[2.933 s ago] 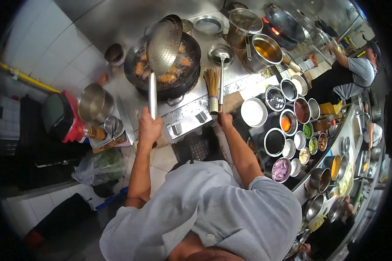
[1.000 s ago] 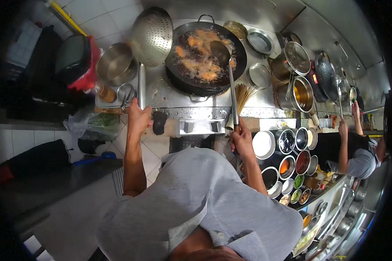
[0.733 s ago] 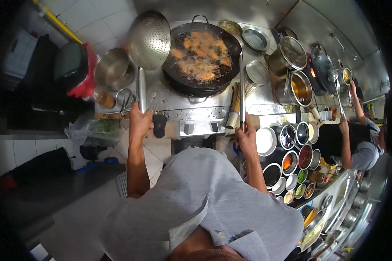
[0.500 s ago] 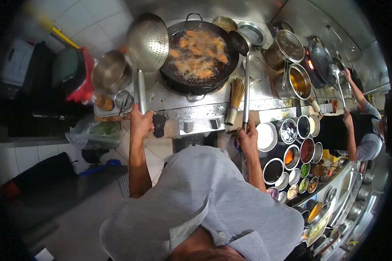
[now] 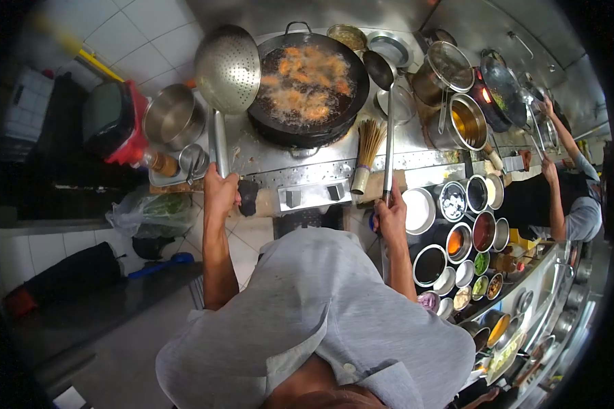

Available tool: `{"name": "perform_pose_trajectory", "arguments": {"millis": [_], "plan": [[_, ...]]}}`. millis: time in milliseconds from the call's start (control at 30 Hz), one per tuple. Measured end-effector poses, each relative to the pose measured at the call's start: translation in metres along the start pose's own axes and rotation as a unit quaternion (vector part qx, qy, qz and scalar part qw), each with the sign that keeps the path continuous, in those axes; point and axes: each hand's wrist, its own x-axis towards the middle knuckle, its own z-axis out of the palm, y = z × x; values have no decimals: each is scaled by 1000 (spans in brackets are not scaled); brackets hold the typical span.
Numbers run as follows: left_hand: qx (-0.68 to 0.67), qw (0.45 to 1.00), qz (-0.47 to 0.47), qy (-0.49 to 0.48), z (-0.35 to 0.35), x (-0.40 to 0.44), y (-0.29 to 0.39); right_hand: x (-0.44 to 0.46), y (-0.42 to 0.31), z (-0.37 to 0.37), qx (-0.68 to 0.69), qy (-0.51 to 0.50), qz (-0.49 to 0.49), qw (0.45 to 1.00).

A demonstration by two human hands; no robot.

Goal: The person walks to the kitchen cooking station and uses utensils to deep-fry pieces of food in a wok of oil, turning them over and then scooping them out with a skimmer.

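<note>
My left hand [image 5: 220, 191] is closed round the handle of a large perforated skimmer [image 5: 229, 71], whose bowl is raised just left of the wok. In my right hand [image 5: 391, 217] is the long handle of a ladle [image 5: 378, 70]; its dark bowl hangs by the wok's right rim. Between the two tools a black wok [image 5: 358, 88] holds bubbling oil. Orange-brown pieces of frying food [image 5: 314, 71] float in the oil amid foam. A bamboo wok brush [image 5: 368, 153] stands close to the ladle's handle.
At left are a steel pot [image 5: 174, 117] and a jar [image 5: 162, 162]. Rightward, a strainer [image 5: 450, 66] rests over a pot near a pot of oil [image 5: 468, 123]. Several bowls of ingredients, including a white one [image 5: 417, 211], line the right side. A co-worker [image 5: 559, 204] handles another wok [image 5: 501, 85].
The view has shifted slightly. My hands keep hold of both tools with almost no movement. At right, the co-worker's arms and wok have moved, and green food now shows in that wok.
</note>
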Motion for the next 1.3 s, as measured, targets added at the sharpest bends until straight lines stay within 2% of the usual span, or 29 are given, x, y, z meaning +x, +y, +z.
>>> {"name": "perform_pose_trajectory", "arguments": {"millis": [167,800,900,967,1100,1200,1267,1300], "plan": [[3,1000,-2,10,0,1,2,9,-10,2,-6,-33,6,999],[-1,999,-6,33,-10,0,-1,43,-14,15,-108,-58,-11,992],[1,999,-9,38,-8,-2,4,38,-8,17,-82,-44,-16,996],[11,999,-12,41,-8,-4,5,34,-4,21,-63,3,-46,997],[-21,1000,-7,19,-5,-6,-4,42,41,13,-31,55,-67,996],[-40,999,-16,11,-2,-10,-4,49,79,-1,-109,105,-33,988],[-43,999,-26,9,-2,-13,-5,55,110,-9,-268,143,-77,950],[-50,998,-27,4,-2,-13,-9,55,116,-8,-267,143,-77,950]]}}
